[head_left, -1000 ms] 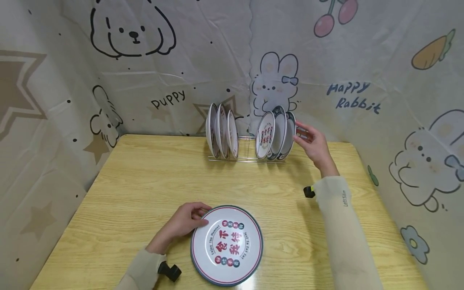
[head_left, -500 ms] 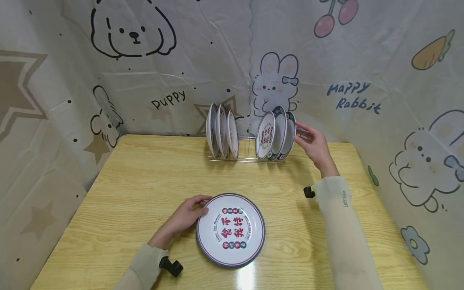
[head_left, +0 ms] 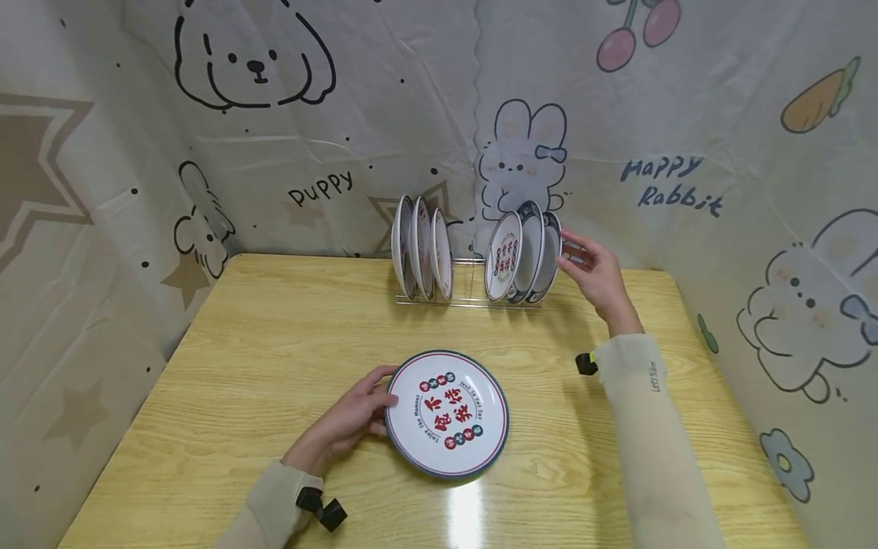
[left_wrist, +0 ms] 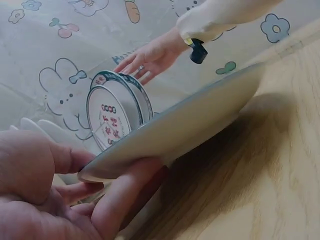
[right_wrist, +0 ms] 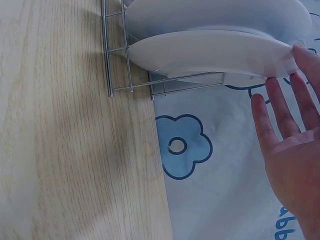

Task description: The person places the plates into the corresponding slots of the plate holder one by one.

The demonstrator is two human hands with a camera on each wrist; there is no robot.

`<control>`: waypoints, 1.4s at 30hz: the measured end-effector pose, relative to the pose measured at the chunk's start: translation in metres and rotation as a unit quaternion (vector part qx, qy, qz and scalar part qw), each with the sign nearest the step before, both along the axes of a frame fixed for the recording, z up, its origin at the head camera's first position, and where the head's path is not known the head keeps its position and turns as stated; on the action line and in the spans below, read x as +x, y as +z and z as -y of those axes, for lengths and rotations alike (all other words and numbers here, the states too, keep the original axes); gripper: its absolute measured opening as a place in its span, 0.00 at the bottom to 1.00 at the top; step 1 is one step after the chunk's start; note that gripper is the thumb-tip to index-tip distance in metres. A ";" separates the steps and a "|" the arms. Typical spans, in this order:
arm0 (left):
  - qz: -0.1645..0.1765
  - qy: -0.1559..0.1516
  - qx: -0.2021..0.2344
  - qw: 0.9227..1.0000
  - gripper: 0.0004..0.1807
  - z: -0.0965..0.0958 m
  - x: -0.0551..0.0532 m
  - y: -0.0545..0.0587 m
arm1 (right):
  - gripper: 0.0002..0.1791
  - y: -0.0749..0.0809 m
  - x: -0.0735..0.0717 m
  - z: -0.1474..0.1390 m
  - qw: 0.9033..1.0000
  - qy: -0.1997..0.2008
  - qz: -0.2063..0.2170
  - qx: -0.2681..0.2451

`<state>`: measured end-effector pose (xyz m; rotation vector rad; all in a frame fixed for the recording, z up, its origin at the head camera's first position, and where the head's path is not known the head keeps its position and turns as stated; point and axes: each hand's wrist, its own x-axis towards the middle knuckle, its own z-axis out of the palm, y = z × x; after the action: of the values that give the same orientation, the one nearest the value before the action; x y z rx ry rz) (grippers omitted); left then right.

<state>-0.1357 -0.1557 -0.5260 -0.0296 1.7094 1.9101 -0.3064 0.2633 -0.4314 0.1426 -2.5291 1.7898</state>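
My left hand (head_left: 353, 415) grips the left rim of a large white plate (head_left: 449, 415) with a dark green edge and red characters. In the left wrist view, the plate's pale underside (left_wrist: 200, 135) shows, tilted over the table with a shadow below it. My right hand (head_left: 595, 278) reaches to the right end of the wire rack (head_left: 473, 303). Its nearly straight fingers (right_wrist: 282, 110) touch the rim and back of the outermost standing dish (right_wrist: 215, 52). Beside that dish stand two more, the leftmost a white plate (head_left: 504, 255) with red characters.
Several more white plates (head_left: 421, 248) stand upright in the rack's left part, with a gap between the two groups. The rack is at the back edge of the wooden table (head_left: 274, 328), close to a printed cloth (head_left: 411, 114) hanging behind and at the sides.
My left hand has moved the large plate away from me and slightly right, turning it so its print is slanted and tilting it. My right hand has stayed at the rack.
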 end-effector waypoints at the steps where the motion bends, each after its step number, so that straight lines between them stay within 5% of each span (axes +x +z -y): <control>1: 0.000 -0.001 0.005 1.000 0.33 0.000 0.000 -0.001 | 0.31 -0.004 -0.003 -0.002 1.000 0.000 0.000 0.000; 12: 0.031 0.015 0.103 0.994 0.40 -0.008 0.006 0.002 | 0.30 -0.016 -0.010 -0.007 1.000 -0.001 -0.017 0.002; 27: -0.099 -0.014 0.175 0.979 0.45 -0.019 0.016 0.038 | 0.30 -0.016 -0.010 -0.006 1.000 -0.002 -0.023 0.002; 34: -0.173 -0.004 0.136 0.975 0.49 -0.022 0.013 0.050 | 0.29 -0.014 -0.010 -0.008 1.000 -0.004 -0.031 0.005; 42: -0.219 0.025 0.106 0.970 0.50 -0.026 0.012 0.053 | 0.29 -0.017 -0.010 -0.009 0.999 -0.001 -0.031 0.008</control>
<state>-0.1240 -0.1299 -0.4731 0.4671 1.7723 2.2490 -0.3164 0.2718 -0.4485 0.1939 -2.5000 1.7371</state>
